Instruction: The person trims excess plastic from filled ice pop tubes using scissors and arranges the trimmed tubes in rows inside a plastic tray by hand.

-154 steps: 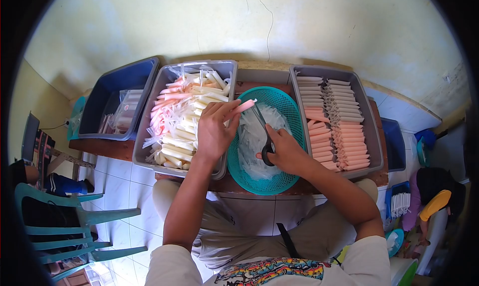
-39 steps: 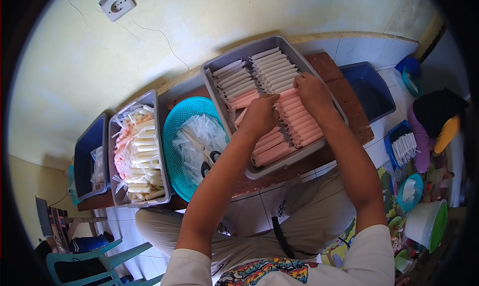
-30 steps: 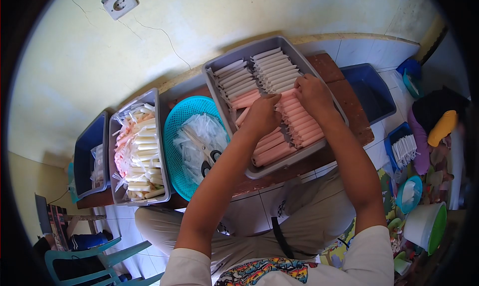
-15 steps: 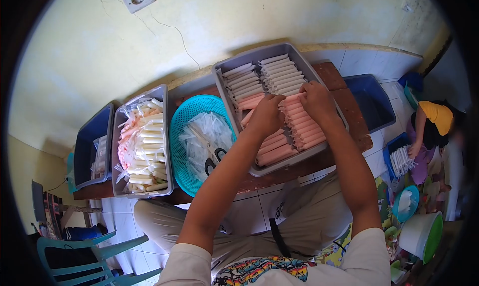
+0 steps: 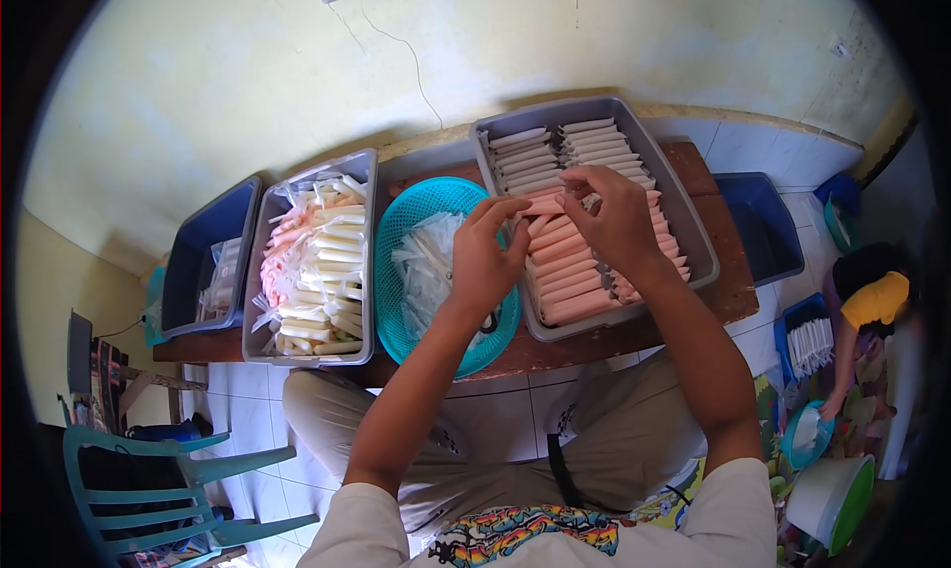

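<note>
My left hand (image 5: 485, 256) hovers over the right rim of the turquoise basket (image 5: 387, 315), its thumb and fingers apart and empty. Over the right grey tray (image 5: 700, 256), my right hand (image 5: 616, 221) has its fingers bent and parted, with nothing visible between them. Rows of white sticks (image 5: 601, 142) and pink sticks (image 5: 575, 296) fill that tray. The basket holds clear plastic scraps (image 5: 426, 271); scissors (image 5: 488, 322) show only in part behind my left wrist.
Left of the basket, another grey tray (image 5: 366, 261) holds loose pink and cream sticks, beside a dark blue bin (image 5: 183, 261). A blue bin (image 5: 758, 226) stands right of the wooden table (image 5: 733, 291). A person (image 5: 872, 296) reaches toward a turquoise bowl (image 5: 807, 434). A green chair (image 5: 139, 499) is lower left.
The scissors and pink stick held earlier have left my hands. More recently, my left hand has moved left from the stick tray and opened; my right fingers have lifted and parted. The other person's arm has shifted.
</note>
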{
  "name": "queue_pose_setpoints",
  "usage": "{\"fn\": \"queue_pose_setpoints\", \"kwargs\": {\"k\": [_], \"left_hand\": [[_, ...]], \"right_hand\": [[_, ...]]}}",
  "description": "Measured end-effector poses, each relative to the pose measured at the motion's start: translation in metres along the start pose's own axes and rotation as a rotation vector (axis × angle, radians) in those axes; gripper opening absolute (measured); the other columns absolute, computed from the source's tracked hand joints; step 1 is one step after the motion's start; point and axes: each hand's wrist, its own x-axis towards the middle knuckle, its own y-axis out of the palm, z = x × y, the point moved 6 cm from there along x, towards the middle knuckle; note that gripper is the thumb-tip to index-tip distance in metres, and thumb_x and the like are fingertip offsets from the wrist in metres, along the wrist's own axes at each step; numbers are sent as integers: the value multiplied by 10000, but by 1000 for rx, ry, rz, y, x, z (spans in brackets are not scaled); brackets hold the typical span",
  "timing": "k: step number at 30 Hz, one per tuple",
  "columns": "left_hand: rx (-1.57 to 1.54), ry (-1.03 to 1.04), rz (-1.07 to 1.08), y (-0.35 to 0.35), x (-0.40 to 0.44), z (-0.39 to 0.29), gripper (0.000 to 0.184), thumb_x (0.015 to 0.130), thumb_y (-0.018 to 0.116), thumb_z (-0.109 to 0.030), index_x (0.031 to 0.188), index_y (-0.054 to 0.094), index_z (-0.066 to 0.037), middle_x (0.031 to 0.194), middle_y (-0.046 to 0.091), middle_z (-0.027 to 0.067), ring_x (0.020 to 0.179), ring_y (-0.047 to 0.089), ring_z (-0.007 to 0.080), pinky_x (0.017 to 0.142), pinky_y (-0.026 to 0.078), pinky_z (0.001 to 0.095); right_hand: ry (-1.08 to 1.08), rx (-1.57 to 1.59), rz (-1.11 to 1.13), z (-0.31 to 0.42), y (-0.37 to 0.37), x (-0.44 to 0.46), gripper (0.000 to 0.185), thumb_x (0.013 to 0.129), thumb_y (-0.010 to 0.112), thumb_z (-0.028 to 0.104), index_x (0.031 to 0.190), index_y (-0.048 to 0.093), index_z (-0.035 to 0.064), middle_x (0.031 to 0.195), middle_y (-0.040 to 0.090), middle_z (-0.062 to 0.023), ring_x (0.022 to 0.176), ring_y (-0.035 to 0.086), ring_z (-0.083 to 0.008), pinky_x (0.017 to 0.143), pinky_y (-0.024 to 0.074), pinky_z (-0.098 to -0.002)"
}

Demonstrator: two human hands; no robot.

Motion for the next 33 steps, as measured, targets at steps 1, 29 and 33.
{"fn": "queue_pose_setpoints", "kwargs": {"k": [1, 29, 33], "left_hand": [[24, 6, -13, -11, -2, 3, 242, 927, 742, -52, 1168, 767, -52, 1128, 767, 140, 1031, 746, 294, 876, 576, 373], [514, 172, 316, 81, 47, 49, 198, 845, 757, -87, 1039, 785, -59, 1064, 753, 171, 1028, 717, 370, 985, 549, 473], [659, 186, 410, 90, 45, 54, 191, 911, 744, -212, 1037, 804, -81, 976, 760, 143, 999, 740, 321, 992, 521, 446]], "right_hand": [[-12, 14, 19, 7, 6, 0, 276, 887, 813, 108, 1135, 744, 8, 969, 748, -160, 850, 751, -269, 782, 609, -385], [17, -487, 284, -73, 34, 24, 340, 856, 784, 110, 1195, 775, 82, 1076, 776, -164, 1084, 701, -362, 957, 570, -464], [43, -508, 397, -93, 57, 13, 323, 873, 777, 151, 1194, 786, 118, 1061, 780, -154, 1109, 688, -347, 953, 573, -471]]}}
